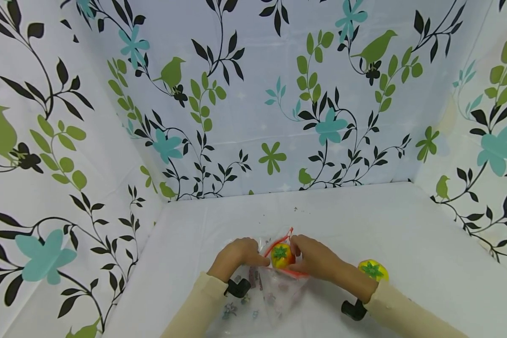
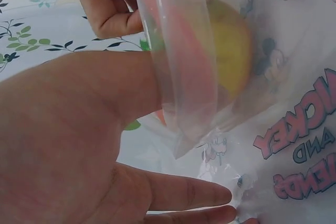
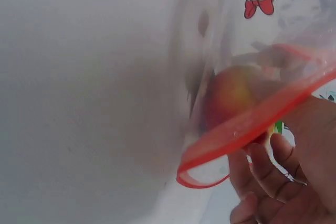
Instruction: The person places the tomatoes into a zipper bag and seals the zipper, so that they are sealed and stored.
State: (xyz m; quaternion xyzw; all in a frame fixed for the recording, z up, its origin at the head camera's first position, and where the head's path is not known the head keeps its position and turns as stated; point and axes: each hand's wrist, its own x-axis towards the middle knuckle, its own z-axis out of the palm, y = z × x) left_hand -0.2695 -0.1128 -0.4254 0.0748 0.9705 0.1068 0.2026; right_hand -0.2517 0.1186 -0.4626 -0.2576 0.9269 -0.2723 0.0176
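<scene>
Left hand (image 2: 79,124) and right hand (image 1: 314,257) seemingly hold bag (image 1: 279,293) around pepper (image 1: 280,254).

Head view: right hand (image 1: 317,259) hides the right edge of the fruit (image 1: 280,254) in the bag (image 1: 279,291), right forearm (image 1: 355,283) covers part of the second fruit (image 1: 372,268), sleeves (image 1: 196,307) run off the bottom, far table specks (image 1: 295,209) too small to ID. Left wrist: film clouds left hand's (image 2: 73,119) thumb end, lettering (image 2: 295,129) cut by right edge. Right wrist: fruit blurred through film, hand cut off bottom and right.
</scene>
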